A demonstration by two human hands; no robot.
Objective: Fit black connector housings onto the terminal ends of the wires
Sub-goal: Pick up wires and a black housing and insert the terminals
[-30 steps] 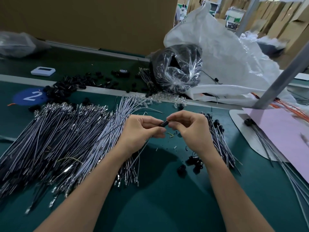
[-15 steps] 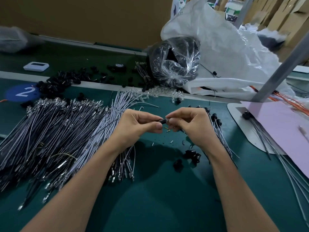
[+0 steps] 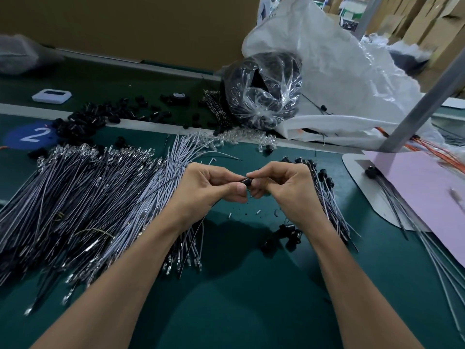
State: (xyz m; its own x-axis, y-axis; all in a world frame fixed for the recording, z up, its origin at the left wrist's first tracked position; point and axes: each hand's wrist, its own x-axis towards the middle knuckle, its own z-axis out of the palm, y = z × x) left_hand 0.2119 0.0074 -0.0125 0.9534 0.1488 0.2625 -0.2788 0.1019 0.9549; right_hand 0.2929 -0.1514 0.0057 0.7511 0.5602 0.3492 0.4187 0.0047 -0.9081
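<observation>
Right hand (image 3: 289, 190) pinched small black cylindrical plastic housing (image 3: 246, 182); left hand (image 3: 208, 190) pinched thin black wire (image 3: 163, 188), beside grey wire pile (image 3: 88, 197).

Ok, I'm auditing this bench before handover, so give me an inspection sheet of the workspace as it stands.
Surface: green mat, dotted with small offcuts.
Job's things: black housing held at the fingertips; loose housings by the right wrist; fitted wires fanned to the right of the right hand.
Clutter: clear bag of black parts, white sack, white gadget at the back.
Grips: left hand pinches a thin wire; right hand pinches the black housing.
Cables: large wire bundle on the left; orange wires far right.
Surroundings: cardboard boxes, grey post, pink sheet.
</observation>
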